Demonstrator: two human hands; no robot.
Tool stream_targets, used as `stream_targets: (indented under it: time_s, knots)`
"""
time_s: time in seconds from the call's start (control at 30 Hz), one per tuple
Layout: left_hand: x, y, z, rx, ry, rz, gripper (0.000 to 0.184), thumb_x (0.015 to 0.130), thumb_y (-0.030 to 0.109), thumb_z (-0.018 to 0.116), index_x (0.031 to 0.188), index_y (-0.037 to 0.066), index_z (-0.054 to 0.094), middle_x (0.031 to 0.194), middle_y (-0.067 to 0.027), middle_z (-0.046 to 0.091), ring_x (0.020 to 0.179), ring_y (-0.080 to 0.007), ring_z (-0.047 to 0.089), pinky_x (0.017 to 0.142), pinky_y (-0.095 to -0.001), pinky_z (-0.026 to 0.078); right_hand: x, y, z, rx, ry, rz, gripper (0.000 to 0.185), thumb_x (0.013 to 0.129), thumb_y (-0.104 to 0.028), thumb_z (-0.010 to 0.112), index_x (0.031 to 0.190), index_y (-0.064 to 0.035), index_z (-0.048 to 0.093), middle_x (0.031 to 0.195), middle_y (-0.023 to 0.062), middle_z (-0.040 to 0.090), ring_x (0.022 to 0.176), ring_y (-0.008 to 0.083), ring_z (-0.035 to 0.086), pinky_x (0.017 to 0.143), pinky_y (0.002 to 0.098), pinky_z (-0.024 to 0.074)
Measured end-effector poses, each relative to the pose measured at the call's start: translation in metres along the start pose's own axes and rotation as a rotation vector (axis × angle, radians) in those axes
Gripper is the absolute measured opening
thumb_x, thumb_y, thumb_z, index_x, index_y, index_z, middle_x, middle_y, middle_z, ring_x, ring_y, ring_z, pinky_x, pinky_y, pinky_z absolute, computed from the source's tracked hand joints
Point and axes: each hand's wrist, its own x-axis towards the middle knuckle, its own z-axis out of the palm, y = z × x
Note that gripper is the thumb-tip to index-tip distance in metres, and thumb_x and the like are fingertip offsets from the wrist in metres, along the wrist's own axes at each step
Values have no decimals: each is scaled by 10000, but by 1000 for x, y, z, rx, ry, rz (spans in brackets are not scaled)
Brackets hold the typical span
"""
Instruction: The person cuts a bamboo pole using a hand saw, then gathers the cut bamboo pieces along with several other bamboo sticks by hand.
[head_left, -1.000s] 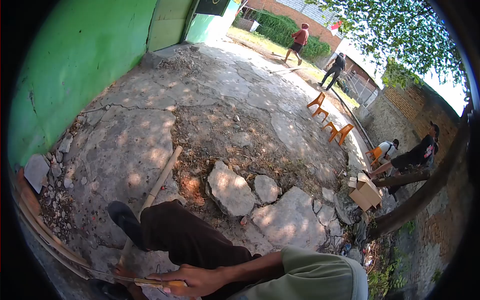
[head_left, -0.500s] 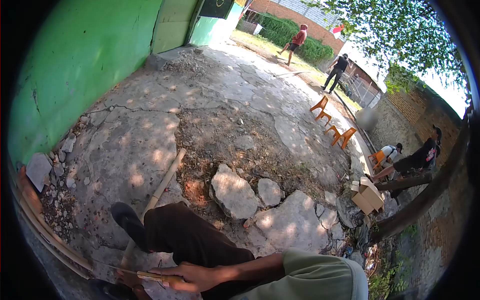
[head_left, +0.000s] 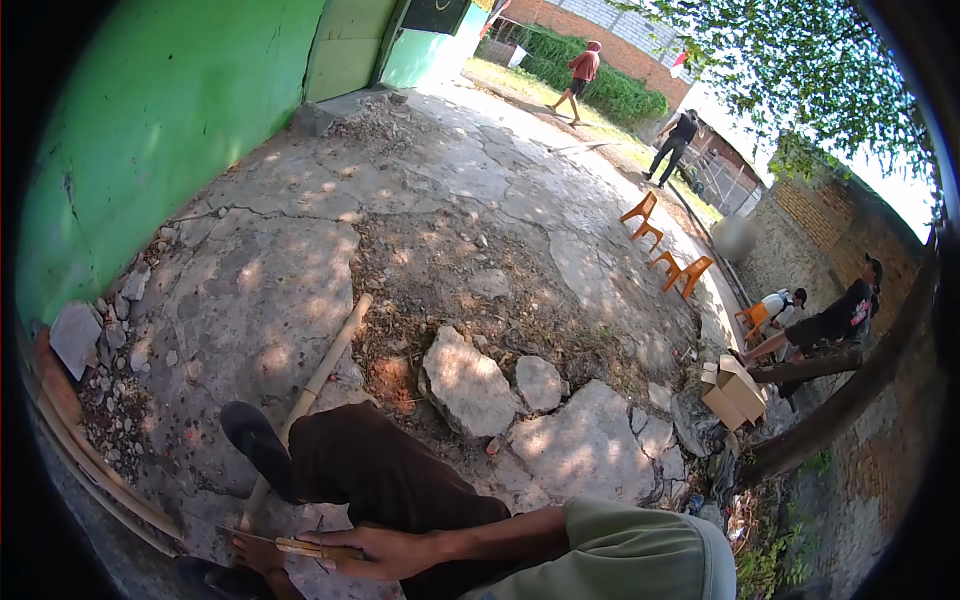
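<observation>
My right hand [head_left: 375, 553], fingers closed, holds a thin-bladed tool [head_left: 308, 549] by its pale wooden handle. Its narrow blade points left across the lower part of a bamboo pole [head_left: 325, 372]. At the bottom left, my left hand [head_left: 258, 552] is partly visible below the blade, against the pole's near end; its grip is only partly shown. The pole slopes up and to the right over broken concrete, passing beside my dark trouser leg [head_left: 385, 465] and black shoe [head_left: 255, 440].
Bamboo strips [head_left: 110, 480] lie at the left below a green wall [head_left: 150, 140]. Broken concrete slabs [head_left: 465, 385] are ahead. A cardboard box [head_left: 735, 392], orange chairs [head_left: 685, 272] and a leaning trunk [head_left: 850, 410] stand right. Several people are farther off, including one in a red hood [head_left: 583, 70].
The tool and my right hand have shifted slightly, and more of my left hand shows below the blade. In the distance, the person in the red hood has stepped left.
</observation>
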Motion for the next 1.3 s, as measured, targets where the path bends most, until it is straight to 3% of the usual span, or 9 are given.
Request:
stream_targets:
  time_s: [0.3,0.4,0.67,0.73,0.97,1.03,1.23,1.3]
  knots:
    - [-2,1,0,2,5,1,1040,765,532,703,1524,-7,237,1573,-202,254,1488,-352,202,1162,-581,240,1,-1,1,-1,-11,10,552,1031,-167,497,1538,-51,313,1022,116,664,834,111,581,731,273,489]
    - [-14,6,-15,106,19,2,884,857,439,589,1517,-17,217,1537,-179,315,1449,-336,297,1131,-600,271,2,-2,0,16,-27,34,555,1029,-158,497,1540,-51,308,1042,123,662,850,115,581,747,277,491]
    - [-7,4,0,-7,80,-9,919,819,416,639,1518,-1,212,1514,-172,325,1450,-361,274,1137,-601,264,3,6,3,-18,13,-69,547,1025,-148,498,1526,-21,320,1047,144,663,838,151,604,756,296,498]
    - [-6,3,1,-48,83,-11,935,809,411,656,1520,3,207,1513,-173,323,1454,-365,263,1142,-602,256,2,-2,1,-35,-22,48,543,1024,-166,502,1516,-11,333,1019,159,666,816,166,616,759,301,500]
    - [2,0,15,-18,88,-9,962,792,426,682,1520,7,212,1548,-161,290,1456,-388,244,1147,-619,237,3,15,6,-75,-8,7,548,1021,-188,508,1511,-10,341,952,166,663,763,175,619,720,303,500]
    - [4,0,19,20,90,-4,961,791,431,684,1518,8,219,1554,-157,285,1456,-391,243,1145,-622,236,4,24,9,-69,27,-71,601,1014,-171,511,1551,-54,269,810,137,599,687,185,583,677,311,482]
    - [-5,4,4,11,114,11,941,791,436,684,1504,5,246,1524,-185,314,1448,-389,257,1132,-611,255,5,16,6,-133,-14,19,609,1025,-181,506,1560,-59,243,793,136,598,654,186,564,643,315,473]
    - [-7,6,0,0,112,-13,971,760,467,683,1501,-8,273,1536,-217,302,1461,-383,246,1154,-587,232,6,26,10,-139,13,-39,608,1026,-180,506,1561,-64,242,789,136,596,650,181,563,638,314,472]
